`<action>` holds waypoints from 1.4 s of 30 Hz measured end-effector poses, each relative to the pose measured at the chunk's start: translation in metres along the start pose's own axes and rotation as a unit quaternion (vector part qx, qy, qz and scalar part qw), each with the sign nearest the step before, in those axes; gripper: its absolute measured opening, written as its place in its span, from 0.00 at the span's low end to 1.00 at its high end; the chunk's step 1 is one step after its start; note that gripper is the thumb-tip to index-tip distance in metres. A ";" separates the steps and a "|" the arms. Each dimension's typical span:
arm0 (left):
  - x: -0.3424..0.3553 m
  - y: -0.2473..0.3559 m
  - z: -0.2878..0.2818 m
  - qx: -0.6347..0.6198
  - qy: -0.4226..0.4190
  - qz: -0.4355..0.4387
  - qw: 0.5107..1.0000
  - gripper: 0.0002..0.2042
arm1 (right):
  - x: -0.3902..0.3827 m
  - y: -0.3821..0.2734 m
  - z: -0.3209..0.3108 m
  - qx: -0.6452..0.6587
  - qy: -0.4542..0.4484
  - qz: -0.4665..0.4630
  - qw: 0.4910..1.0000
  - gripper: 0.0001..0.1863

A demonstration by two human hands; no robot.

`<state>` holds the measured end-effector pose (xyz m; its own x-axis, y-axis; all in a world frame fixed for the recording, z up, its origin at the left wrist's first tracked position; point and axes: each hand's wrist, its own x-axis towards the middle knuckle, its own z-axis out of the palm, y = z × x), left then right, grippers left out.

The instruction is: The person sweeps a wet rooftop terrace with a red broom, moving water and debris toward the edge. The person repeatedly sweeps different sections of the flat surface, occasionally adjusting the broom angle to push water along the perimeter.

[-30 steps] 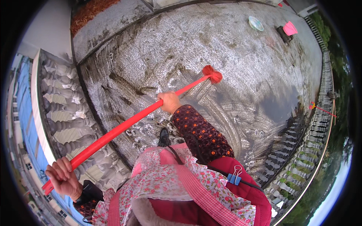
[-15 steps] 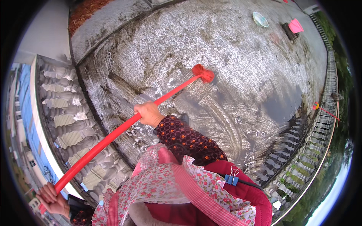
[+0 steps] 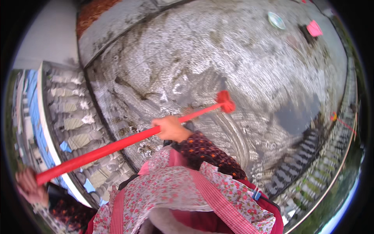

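Observation:
My right hand, in a flowered dark sleeve, grips the middle of a long red pole. My left hand is closed round the pole's end at the lower left. The pole runs up to a red broom head on wet, streaked concrete, beside a curved wet stroke. My pink floral apron fills the lower edge, with one dark shoe partly showing behind my right wrist. The picture is smeared by motion.
A white balustrade bounds the left side, another curves along the right, where a red-handled tool leans. A pink bucket and a pale basin stand at the back right. A puddle lies right of centre.
The broom head has moved down and to the right across the concrete. My left hand has moved leftward and up, so the pole lies flatter. Both hands still grip it.

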<state>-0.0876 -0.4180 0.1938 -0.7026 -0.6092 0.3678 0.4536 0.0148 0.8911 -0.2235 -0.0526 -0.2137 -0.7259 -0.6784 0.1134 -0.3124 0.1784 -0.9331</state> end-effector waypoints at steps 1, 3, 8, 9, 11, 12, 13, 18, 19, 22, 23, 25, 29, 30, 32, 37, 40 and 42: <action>-0.018 -0.035 0.019 -0.079 -0.043 -0.023 0.996 0.09 | -0.009 0.022 -0.022 -0.059 -0.004 0.058 0.997 0.09; -0.058 -0.105 0.050 -0.141 -0.046 -0.102 0.984 0.08 | -0.032 0.058 -0.067 -0.176 -0.036 0.128 0.975 0.06; -0.114 -0.172 0.078 -0.146 0.002 -0.257 0.955 0.15 | -0.080 0.105 -0.127 -0.241 -0.108 0.170 0.949 0.10; -0.113 -0.168 0.074 -0.154 0.005 -0.242 0.958 0.15 | -0.083 0.107 -0.127 -0.239 -0.143 0.208 0.938 0.11; -0.102 -0.158 0.063 -0.167 0.050 -0.235 0.956 0.15 | -0.077 0.108 -0.116 -0.234 -0.127 0.176 0.948 0.12; -0.097 -0.153 0.057 -0.157 0.056 -0.221 0.961 0.14 | -0.069 0.108 -0.109 -0.227 -0.122 0.154 0.954 0.13; -0.091 -0.151 0.050 -0.180 0.036 -0.187 0.965 0.15 | -0.058 0.109 -0.101 -0.243 -0.135 0.166 0.946 0.13; -0.078 -0.139 0.009 -0.171 0.029 -0.133 0.976 0.15 | 0.006 0.096 -0.062 -0.215 -0.167 0.116 0.955 0.13; -0.075 -0.138 0.000 -0.171 0.037 -0.128 0.976 0.15 | 0.018 0.094 -0.056 -0.216 -0.161 0.119 0.956 0.12; -0.055 -0.146 -0.021 -0.172 0.004 -0.109 0.979 0.18 | 0.059 0.094 -0.050 -0.245 -0.178 0.098 0.948 0.12; -0.045 -0.150 -0.027 -0.167 -0.001 -0.110 0.980 0.19 | 0.073 0.095 -0.048 -0.246 -0.175 0.099 0.948 0.12; -0.018 -0.156 -0.043 -0.185 -0.033 -0.086 0.979 0.20 | 0.106 0.095 -0.040 -0.245 -0.167 0.096 0.950 0.12; 0.029 -0.164 -0.072 -0.194 -0.066 -0.079 0.976 0.20 | 0.165 0.091 -0.018 -0.304 -0.170 0.086 0.933 0.11; 0.039 -0.163 -0.078 -0.192 -0.063 -0.081 0.976 0.20 | 0.176 0.087 -0.013 -0.306 -0.163 0.079 0.935 0.11; 0.053 -0.160 -0.091 -0.182 -0.039 -0.079 0.979 0.20 | 0.205 0.082 -0.002 -0.295 -0.177 0.076 0.936 0.11; 0.078 -0.157 -0.123 -0.150 0.023 -0.053 0.987 0.20 | 0.284 0.075 0.028 -0.269 -0.219 0.031 0.938 0.10; 0.081 -0.156 -0.141 -0.112 0.073 -0.005 0.991 0.20 | 0.345 0.076 0.053 -0.261 -0.258 -0.012 0.930 0.09; 0.079 -0.151 -0.149 -0.084 0.118 0.016 0.989 0.20 | 0.390 0.074 0.077 -0.270 -0.301 -0.034 0.914 0.09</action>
<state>-0.1298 -0.5863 0.0492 -0.5474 -0.7792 0.3054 0.5723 -0.0822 0.8159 -0.4823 -0.3586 -0.2643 -0.2755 -0.9414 -0.1946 -0.7194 0.3362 -0.6078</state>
